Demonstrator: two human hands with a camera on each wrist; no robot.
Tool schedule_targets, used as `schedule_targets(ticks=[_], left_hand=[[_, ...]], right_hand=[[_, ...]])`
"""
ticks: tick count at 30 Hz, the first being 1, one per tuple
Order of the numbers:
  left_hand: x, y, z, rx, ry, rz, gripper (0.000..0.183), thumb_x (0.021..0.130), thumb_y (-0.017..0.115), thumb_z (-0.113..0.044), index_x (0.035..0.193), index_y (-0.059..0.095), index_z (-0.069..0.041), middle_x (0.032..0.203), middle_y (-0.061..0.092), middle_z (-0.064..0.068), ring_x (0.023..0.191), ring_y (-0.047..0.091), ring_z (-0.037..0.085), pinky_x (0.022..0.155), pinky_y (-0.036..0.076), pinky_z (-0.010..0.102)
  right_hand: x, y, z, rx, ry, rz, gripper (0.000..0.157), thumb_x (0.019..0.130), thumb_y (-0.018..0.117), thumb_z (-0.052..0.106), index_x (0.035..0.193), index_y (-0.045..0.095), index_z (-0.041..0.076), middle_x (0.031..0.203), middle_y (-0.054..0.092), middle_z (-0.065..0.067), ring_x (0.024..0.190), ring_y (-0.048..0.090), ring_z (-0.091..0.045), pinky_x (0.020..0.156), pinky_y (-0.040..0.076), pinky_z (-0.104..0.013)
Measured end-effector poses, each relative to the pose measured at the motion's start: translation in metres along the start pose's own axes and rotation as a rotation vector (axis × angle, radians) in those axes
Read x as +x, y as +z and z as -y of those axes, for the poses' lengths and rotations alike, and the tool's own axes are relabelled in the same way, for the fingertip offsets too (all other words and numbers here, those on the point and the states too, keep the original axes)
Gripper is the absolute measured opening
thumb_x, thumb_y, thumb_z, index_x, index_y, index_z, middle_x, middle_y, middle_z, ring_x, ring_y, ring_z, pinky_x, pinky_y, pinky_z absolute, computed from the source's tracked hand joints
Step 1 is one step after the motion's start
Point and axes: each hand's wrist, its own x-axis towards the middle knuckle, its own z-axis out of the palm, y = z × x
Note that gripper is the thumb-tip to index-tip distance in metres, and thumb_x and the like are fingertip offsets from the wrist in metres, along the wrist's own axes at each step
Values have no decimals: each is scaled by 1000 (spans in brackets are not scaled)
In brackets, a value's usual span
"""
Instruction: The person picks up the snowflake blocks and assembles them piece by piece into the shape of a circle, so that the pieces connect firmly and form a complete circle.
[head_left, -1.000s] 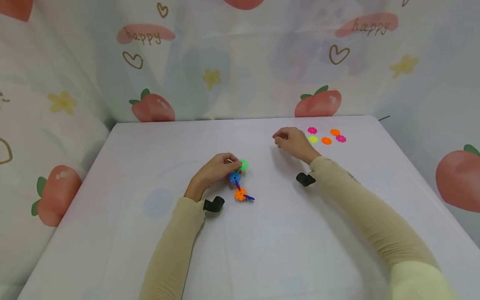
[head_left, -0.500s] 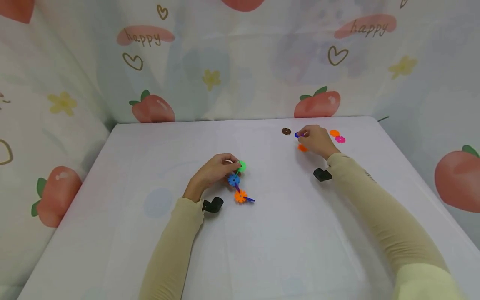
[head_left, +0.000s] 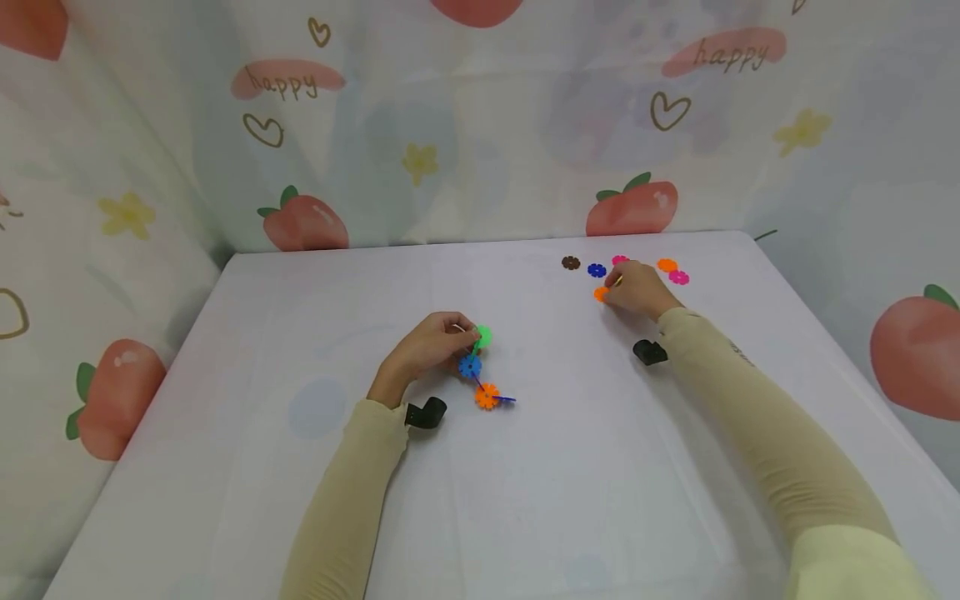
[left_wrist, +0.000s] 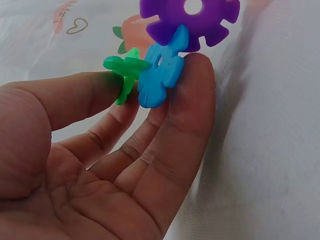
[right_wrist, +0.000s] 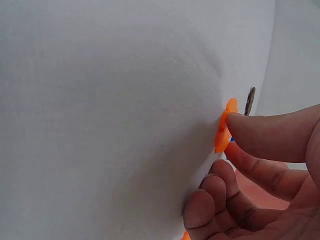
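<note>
In the head view my left hand [head_left: 429, 343] pinches a chain of interlocking flower-shaped plastic discs by its green part [head_left: 483, 336]. From there hang a light blue disc [head_left: 470, 367], a purple one [left_wrist: 160, 36] and an orange one [head_left: 487, 397], with a dark blue disc [head_left: 507, 400] at the end. The left wrist view shows my thumb against the green and a fingertip behind the light blue. My right hand [head_left: 642, 287] is low among loose discs, its thumb at an orange disc [right_wrist: 226, 127]; whether it grips it cannot be told. A yellow sliver [head_left: 618, 282] shows by the fingers.
Around my right hand lie a brown disc [head_left: 571, 263], a dark blue disc [head_left: 597, 270], a partly hidden pink disc [head_left: 619, 260], another orange disc [head_left: 667, 265] and another pink disc [head_left: 678, 277]. The white table [head_left: 555, 483] meets a patterned cloth [head_left: 495, 125] behind.
My right hand has moved right, into the loose discs, uncovering the brown, dark blue and nearer orange ones. My left hand has stayed nearly still, still holding the chain.
</note>
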Motion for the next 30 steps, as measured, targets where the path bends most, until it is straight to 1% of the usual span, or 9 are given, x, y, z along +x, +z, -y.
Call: schedule_targets(ticks=[4, 8, 11, 13, 17, 19, 23, 26, 30], left_hand=[[0, 0, 1, 10, 7, -1, 17, 108, 66, -16, 113, 67, 0, 99, 65, 8, 85, 58, 20, 70, 57, 30], [-1, 0, 2, 33, 14, -3, 16, 108, 66, -17, 110, 68, -1, 100, 66, 8, 87, 59, 22, 73, 57, 32], [-2, 0, 2, 47, 19, -6, 15, 108, 66, -17, 109, 69, -2, 100, 67, 8, 89, 60, 23, 74, 58, 32], [-1, 1, 1, 50, 19, -10, 15, 108, 67, -17, 108, 69, -2, 98, 66, 9, 88, 60, 23, 74, 57, 32], [0, 1, 2, 47, 22, -27, 15, 107, 68, -16, 109, 70, -1, 97, 66, 9, 86, 60, 22, 75, 54, 31], [0, 1, 1, 41, 26, -37, 15, 106, 69, -14, 112, 70, 0, 98, 67, 8, 86, 60, 22, 76, 53, 30], [1, 1, 0, 35, 40, -53, 18, 105, 69, -12, 118, 71, 0, 101, 69, 8, 86, 61, 22, 78, 54, 30], [1, 1, -1, 35, 43, -57, 21, 105, 69, -11, 122, 72, 0, 101, 70, 8, 85, 61, 22, 78, 54, 29], [1, 1, -1, 45, 38, -57, 22, 105, 68, -11, 123, 74, 1, 98, 70, 8, 84, 60, 21, 77, 53, 28]], right_hand=[[0, 1, 1, 7, 15, 10, 33, 101, 63, 8, 126, 57, -14, 123, 57, -31, 116, 53, -46, 101, 50, -56], [0, 2, 0, 23, 19, -1, 34, 102, 64, 8, 126, 55, -13, 122, 56, -30, 115, 52, -46, 101, 49, -56], [0, 3, -1, 69, 13, -28, 32, 102, 65, 9, 125, 55, -11, 121, 56, -28, 113, 53, -43, 100, 50, -52], [-1, 5, -1, 117, 1, -44, 30, 102, 65, 8, 124, 55, -9, 119, 57, -26, 109, 56, -41, 96, 52, -47], [-6, 12, 4, 225, -42, -49, 27, 103, 66, 7, 123, 55, -8, 115, 59, -24, 94, 67, -32, 82, 55, -29], [-8, 15, 8, 273, -67, -43, 25, 104, 65, 6, 123, 55, -7, 114, 60, -23, 87, 71, -28, 76, 55, -24], [-10, 23, 17, 332, -141, -41, 23, 104, 66, 6, 122, 56, -5, 115, 62, -22, 86, 71, -25, 75, 57, -22], [-13, 28, 25, 382, -190, -34, 22, 104, 66, 4, 121, 56, -6, 115, 62, -22, 88, 72, -29, 77, 58, -24], [-17, 33, 38, 459, -220, -7, 22, 104, 65, 0, 122, 55, -8, 115, 60, -23, 93, 72, -33, 77, 58, -24]])
